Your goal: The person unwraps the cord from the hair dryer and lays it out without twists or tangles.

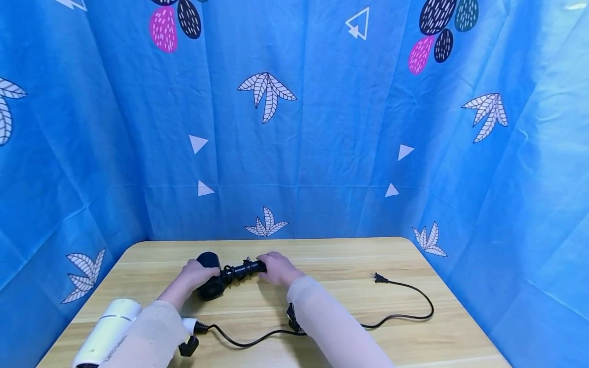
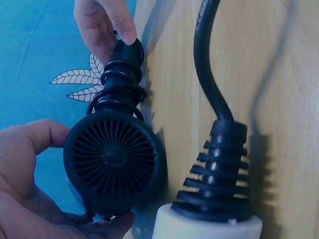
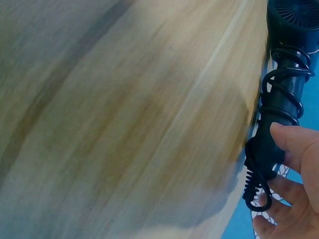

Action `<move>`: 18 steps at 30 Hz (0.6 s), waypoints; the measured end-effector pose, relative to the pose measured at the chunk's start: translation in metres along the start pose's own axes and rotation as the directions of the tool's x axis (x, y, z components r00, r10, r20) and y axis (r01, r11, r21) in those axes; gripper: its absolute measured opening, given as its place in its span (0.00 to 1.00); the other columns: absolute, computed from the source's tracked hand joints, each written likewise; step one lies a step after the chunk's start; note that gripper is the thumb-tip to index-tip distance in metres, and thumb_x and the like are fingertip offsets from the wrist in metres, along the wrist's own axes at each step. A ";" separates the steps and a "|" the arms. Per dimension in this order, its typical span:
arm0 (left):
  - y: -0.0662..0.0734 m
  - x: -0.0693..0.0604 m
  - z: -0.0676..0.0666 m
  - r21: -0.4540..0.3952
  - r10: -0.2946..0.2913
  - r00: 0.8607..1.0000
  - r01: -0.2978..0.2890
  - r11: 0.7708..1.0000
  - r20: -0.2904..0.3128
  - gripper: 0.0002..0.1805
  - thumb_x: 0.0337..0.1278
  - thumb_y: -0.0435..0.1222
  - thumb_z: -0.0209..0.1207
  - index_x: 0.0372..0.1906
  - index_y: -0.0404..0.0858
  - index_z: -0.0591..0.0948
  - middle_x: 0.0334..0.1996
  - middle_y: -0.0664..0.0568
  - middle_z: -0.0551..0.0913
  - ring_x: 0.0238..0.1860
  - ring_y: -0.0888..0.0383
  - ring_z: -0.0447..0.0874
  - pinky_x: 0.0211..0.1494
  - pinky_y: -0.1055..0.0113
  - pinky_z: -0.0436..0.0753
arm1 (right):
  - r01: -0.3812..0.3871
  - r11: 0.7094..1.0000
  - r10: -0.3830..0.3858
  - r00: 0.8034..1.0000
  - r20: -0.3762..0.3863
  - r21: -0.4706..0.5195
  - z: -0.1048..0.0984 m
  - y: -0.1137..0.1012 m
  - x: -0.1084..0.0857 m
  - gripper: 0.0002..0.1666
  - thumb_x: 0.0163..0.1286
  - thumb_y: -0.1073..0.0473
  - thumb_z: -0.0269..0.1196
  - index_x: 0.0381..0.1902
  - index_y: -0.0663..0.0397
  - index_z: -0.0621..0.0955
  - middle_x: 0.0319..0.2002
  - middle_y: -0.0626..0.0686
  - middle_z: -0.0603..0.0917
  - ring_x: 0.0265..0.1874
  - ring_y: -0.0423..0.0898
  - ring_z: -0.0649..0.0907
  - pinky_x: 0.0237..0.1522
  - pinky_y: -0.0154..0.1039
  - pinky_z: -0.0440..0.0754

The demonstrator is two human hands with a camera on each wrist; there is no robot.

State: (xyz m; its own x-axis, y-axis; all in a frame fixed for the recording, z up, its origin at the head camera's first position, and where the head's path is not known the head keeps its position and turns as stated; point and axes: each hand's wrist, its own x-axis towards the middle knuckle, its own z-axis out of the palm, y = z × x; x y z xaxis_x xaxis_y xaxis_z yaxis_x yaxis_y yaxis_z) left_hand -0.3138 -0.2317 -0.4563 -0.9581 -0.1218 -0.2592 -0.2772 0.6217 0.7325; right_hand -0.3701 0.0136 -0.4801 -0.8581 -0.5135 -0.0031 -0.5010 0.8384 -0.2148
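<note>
A black hair dryer [image 1: 239, 272], its cord coiled around the handle, is held between both hands over the far part of the table. My left hand [image 1: 195, 276] grips its head; in the left wrist view, thumb and fingers [image 2: 47, 133] curve around the barrel beside the round vented grille [image 2: 114, 155]. At the handle's end, my right hand [image 1: 277, 268] pinches it between thumb and fingers, as the right wrist view shows with the handle [image 3: 279, 107] and a small cord loop below. Whether the dryer touches the table cannot be told.
A white hair dryer [image 1: 108, 332] lies at the table's near left, partly hidden by the left sleeve. Its black cord [image 1: 250, 344] runs right beneath the right forearm to a two-pin plug [image 1: 380, 278]. Blue patterned curtain [image 1: 322, 153] surrounds the wooden table [image 1: 340, 255].
</note>
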 end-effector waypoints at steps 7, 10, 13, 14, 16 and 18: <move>0.003 -0.004 0.002 0.015 -0.013 1.000 0.013 1.000 -0.021 0.50 0.61 0.47 0.56 0.66 0.11 0.47 0.64 0.15 0.55 0.63 0.25 0.62 0.67 0.39 0.68 | -0.019 1.000 0.020 1.000 -0.002 0.020 -0.001 -0.004 0.000 0.30 0.72 0.50 0.64 0.69 0.48 0.74 0.66 0.52 0.76 0.66 0.51 0.74 0.68 0.44 0.70; 0.003 -0.004 0.002 0.023 -0.017 1.000 0.017 1.000 -0.016 0.51 0.62 0.48 0.55 0.67 0.10 0.46 0.64 0.15 0.54 0.64 0.24 0.61 0.67 0.38 0.67 | -0.023 0.999 0.023 1.000 -0.003 0.027 -0.003 -0.005 -0.001 0.28 0.71 0.51 0.65 0.67 0.48 0.76 0.64 0.52 0.77 0.64 0.51 0.75 0.67 0.44 0.72; 0.002 -0.003 0.002 0.026 -0.012 1.000 0.012 1.000 -0.006 0.52 0.63 0.48 0.55 0.67 0.10 0.45 0.66 0.15 0.51 0.66 0.24 0.57 0.69 0.38 0.65 | -0.030 0.999 0.030 1.000 0.002 0.024 -0.003 -0.006 -0.002 0.27 0.71 0.50 0.65 0.66 0.47 0.77 0.62 0.51 0.78 0.62 0.50 0.76 0.66 0.43 0.73; 0.002 -0.003 0.002 0.025 -0.008 1.000 0.008 1.000 -0.003 0.52 0.63 0.49 0.56 0.67 0.10 0.45 0.66 0.14 0.50 0.66 0.23 0.56 0.69 0.38 0.65 | -0.031 0.999 0.031 1.000 0.001 0.018 -0.003 -0.006 -0.002 0.26 0.71 0.50 0.65 0.65 0.47 0.77 0.61 0.51 0.78 0.62 0.50 0.76 0.65 0.43 0.73; 0.001 -0.002 0.002 0.022 -0.003 1.000 0.003 1.000 0.000 0.51 0.63 0.49 0.56 0.67 0.10 0.47 0.67 0.15 0.51 0.67 0.24 0.56 0.69 0.39 0.64 | -0.027 1.000 0.027 1.000 -0.001 0.002 -0.003 -0.006 -0.002 0.26 0.71 0.50 0.65 0.64 0.48 0.78 0.59 0.51 0.79 0.60 0.49 0.78 0.64 0.42 0.75; 0.001 -0.001 0.002 0.010 -0.002 1.000 0.002 1.000 0.004 0.50 0.63 0.48 0.56 0.68 0.11 0.49 0.67 0.16 0.51 0.68 0.24 0.56 0.70 0.39 0.64 | -0.020 1.000 0.020 1.000 -0.004 -0.016 -0.003 -0.007 -0.002 0.25 0.70 0.50 0.66 0.63 0.48 0.79 0.57 0.50 0.80 0.58 0.49 0.79 0.62 0.41 0.76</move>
State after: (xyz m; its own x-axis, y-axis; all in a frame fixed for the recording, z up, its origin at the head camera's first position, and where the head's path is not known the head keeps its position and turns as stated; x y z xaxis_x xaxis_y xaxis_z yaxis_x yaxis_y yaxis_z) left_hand -0.3126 -0.2289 -0.4564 -0.9573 -0.1203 -0.2630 -0.2784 0.6290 0.7258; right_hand -0.3654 0.0097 -0.4753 -0.8682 -0.4963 -0.0038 -0.4857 0.8512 -0.1987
